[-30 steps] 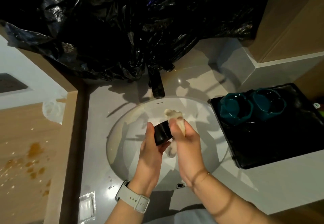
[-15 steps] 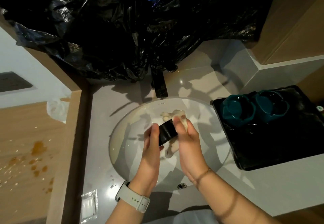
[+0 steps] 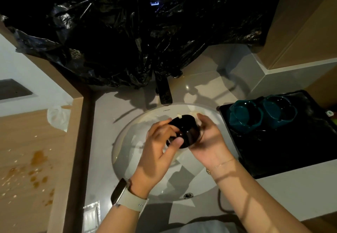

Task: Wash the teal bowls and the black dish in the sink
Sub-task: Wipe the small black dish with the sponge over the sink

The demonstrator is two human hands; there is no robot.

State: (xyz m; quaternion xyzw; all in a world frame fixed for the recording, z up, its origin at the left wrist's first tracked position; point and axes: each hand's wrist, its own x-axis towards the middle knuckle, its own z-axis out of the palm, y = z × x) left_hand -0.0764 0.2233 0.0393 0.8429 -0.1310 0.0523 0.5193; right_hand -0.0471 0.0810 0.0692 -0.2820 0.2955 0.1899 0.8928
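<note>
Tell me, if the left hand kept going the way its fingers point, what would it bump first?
The left hand already grips the black dish, so that comes first. Past it, probably the right hand; depth is unclear.

Grey countertop (image 3: pixel 209 84), black tray (image 3: pixel 284 152) at right, perhaps a sachet (image 3: pixel 90 217) front-left

Black dish (image 3: pixel 187 132), teal bowls (image 3: pixel 262 115), white sink (image 3: pixel 127 159), black tray (image 3: pixel 291 150).
</note>
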